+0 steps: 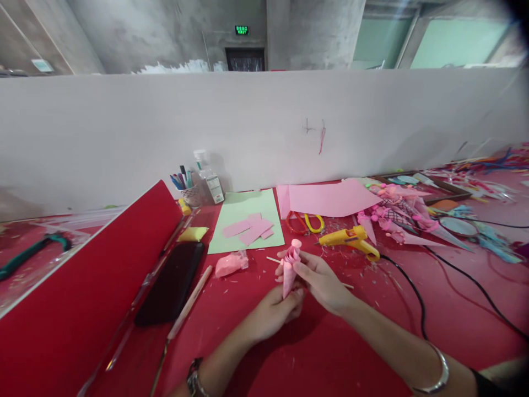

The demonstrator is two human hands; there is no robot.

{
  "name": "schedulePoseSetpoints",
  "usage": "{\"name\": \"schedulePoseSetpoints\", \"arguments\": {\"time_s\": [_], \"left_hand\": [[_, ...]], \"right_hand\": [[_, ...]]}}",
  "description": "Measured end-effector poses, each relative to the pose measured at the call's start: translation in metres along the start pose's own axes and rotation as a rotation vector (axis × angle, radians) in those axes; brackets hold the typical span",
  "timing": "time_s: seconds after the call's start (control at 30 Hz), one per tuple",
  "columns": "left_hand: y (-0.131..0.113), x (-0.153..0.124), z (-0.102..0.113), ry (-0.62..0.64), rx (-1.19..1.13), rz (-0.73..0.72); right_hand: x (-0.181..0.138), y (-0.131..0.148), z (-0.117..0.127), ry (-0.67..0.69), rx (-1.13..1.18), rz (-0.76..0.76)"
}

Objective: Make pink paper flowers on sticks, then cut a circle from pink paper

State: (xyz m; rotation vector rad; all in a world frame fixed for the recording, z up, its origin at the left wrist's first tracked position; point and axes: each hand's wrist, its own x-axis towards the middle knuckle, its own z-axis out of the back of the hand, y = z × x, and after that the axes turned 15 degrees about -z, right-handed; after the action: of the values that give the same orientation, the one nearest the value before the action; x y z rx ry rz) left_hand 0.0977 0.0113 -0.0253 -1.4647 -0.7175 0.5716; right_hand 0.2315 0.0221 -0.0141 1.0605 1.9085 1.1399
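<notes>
A small pink folded paper cone (290, 270) stands upright over the red table (351, 342), topped by a pink ball. My left hand (275, 311) pinches the cone's lower tip from below. My right hand (318, 278) closes round its upper part from the right. A thin wooden stick (273, 259) pokes out to the left behind the cone.
A yellow glue gun (349, 240) with a black cord lies just right of my hands. Red and yellow scissors (305, 222), pink paper, a green sheet (246, 218) with pink pieces, a pen cup (188, 190), a black phone (171, 281) and a pile of finished pink cones (397, 215) surround them.
</notes>
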Motion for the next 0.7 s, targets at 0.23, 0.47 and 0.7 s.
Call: {"name": "schedulePoseSetpoints", "arguments": {"time_s": [0.23, 0.47, 0.7], "left_hand": [[0.003, -0.001, -0.001, -0.055, -0.077, -0.039], [0.003, -0.001, -0.001, -0.09, -0.172, -0.059], [0.002, 0.005, -0.001, -0.216, -0.192, -0.104]], "right_hand": [[-0.004, 0.0, -0.004, 0.182, -0.012, 0.045], [0.0, -0.003, -0.001, 0.0, -0.073, 0.061], [0.004, 0.0, 0.006, -0.289, -0.003, 0.194]]}}
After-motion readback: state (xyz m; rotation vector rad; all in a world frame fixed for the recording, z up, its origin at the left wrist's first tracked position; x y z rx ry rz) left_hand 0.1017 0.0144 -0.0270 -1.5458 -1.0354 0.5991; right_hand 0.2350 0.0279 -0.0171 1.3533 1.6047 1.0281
